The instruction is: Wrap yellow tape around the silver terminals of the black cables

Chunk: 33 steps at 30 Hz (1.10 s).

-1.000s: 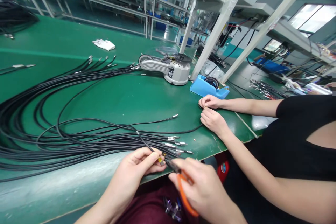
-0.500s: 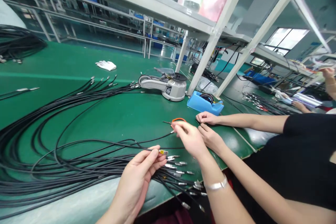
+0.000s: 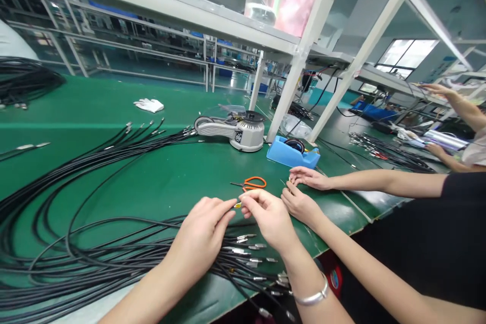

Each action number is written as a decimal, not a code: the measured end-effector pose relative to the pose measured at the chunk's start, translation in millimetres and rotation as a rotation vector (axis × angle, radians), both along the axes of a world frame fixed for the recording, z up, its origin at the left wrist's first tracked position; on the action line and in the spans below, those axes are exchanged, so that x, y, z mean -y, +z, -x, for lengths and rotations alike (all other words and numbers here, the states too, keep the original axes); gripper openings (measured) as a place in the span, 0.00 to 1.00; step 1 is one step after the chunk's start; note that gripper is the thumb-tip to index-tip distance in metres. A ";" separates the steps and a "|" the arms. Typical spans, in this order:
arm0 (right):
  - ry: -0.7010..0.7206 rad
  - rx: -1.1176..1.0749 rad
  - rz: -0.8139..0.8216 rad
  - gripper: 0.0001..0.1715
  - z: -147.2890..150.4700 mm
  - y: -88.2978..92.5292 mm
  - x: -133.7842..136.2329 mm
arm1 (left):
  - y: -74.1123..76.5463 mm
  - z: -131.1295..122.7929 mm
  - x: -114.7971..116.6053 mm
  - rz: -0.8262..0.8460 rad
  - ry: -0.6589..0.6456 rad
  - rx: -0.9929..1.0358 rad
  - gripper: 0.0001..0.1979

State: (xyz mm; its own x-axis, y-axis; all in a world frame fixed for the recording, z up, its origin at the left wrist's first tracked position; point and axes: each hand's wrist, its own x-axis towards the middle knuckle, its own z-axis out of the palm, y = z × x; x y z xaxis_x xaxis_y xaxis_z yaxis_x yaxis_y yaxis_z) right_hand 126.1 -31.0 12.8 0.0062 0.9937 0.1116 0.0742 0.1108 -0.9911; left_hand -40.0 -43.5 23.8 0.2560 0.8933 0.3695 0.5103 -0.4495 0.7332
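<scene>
My left hand [image 3: 207, 230] is closed around a black cable, its fingertips just behind the yellow-wrapped cable end [image 3: 238, 205]. From the other side my right hand [image 3: 268, 215], with a silver bangle on the wrist, pinches that same end between thumb and fingers. The metal tip is mostly hidden by the fingers. Just behind my right hand lie orange-handled scissors [image 3: 255, 182]. Below both hands a bundle of black cables [image 3: 152, 258] spreads out, with several metal connectors [image 3: 250, 248] at its right end.
A co-worker's hands [image 3: 304, 192] work close to my right hand. Behind stand a grey tape dispenser [image 3: 246, 134] and a blue tape holder [image 3: 292, 153]. More black cables [image 3: 94, 154] lie left; a white glove [image 3: 149, 105] rests farther back. Shelf posts [image 3: 288, 96] rise behind.
My right hand has come down and left onto the cable end in my left hand. My left hand has turned palm-down. The scissors now show more fully.
</scene>
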 end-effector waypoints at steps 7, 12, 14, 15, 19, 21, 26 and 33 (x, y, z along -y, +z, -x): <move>-0.254 0.534 -0.487 0.05 2.9 -2.0 10.6 | -9.5 -9.6 -12.8 0.102 0.082 0.114 0.09; -0.215 0.656 -0.572 0.05 13.5 -6.3 10.7 | -13.8 -8.3 -10.4 0.115 0.085 0.121 0.09; -0.223 0.664 -0.599 0.05 16.0 -8.3 8.3 | -15.8 -7.4 -10.0 0.118 0.095 0.122 0.10; -0.228 0.666 -0.611 0.04 16.6 -9.6 7.1 | -16.7 -7.1 -9.8 0.121 0.098 0.123 0.10; -0.222 0.696 -0.657 0.05 16.3 -14.4 4.1 | -17.8 -7.0 -8.5 0.168 0.101 0.168 0.12; -0.218 0.683 -0.678 0.05 15.3 -14.5 4.5 | -16.3 -7.2 -7.9 0.206 0.103 0.195 0.12; -0.236 0.630 -0.699 0.05 13.5 -9.2 8.6 | -13.1 -8.2 -7.6 0.310 0.110 0.261 0.13; -0.193 0.680 -0.688 0.05 15.2 -18.1 6.4 | -13.5 -8.8 -7.6 0.496 0.140 0.379 0.16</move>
